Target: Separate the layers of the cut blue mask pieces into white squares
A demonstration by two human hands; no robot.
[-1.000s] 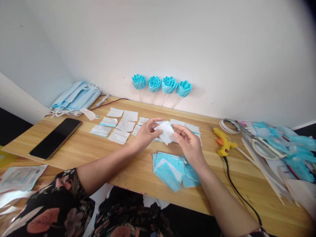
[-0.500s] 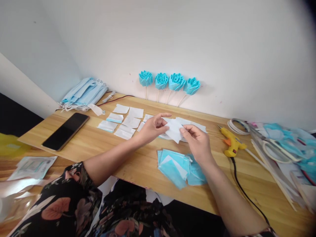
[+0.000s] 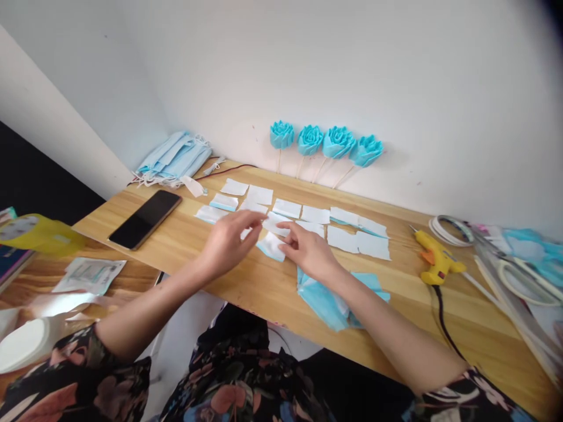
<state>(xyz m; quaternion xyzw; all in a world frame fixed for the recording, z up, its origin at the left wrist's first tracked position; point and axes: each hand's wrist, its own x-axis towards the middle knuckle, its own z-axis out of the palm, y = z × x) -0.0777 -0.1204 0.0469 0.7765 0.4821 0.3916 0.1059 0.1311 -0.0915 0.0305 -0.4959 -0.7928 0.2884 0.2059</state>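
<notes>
My left hand (image 3: 231,241) hovers over the wooden table (image 3: 185,246), fingers stretched toward a row of white cut mask pieces (image 3: 287,208); it is slightly blurred and holds nothing that I can see. My right hand (image 3: 308,253) is low on the table, its fingertips pinching a white piece with a blue edge (image 3: 270,246) that lies flat between the two hands. A pile of blue cut pieces (image 3: 329,302) sits just under my right wrist.
Four blue roses on sticks (image 3: 325,142) lean on the wall. A yellow glue gun (image 3: 435,258) with a black cord, tape rolls (image 3: 448,228), scissors (image 3: 528,281) and sticks lie to the right. A phone (image 3: 145,218) and stacked masks (image 3: 173,158) are on the left.
Both hands have come down from chest height to the table, and the white piece held up between them now lies flat. The view has shifted left.
</notes>
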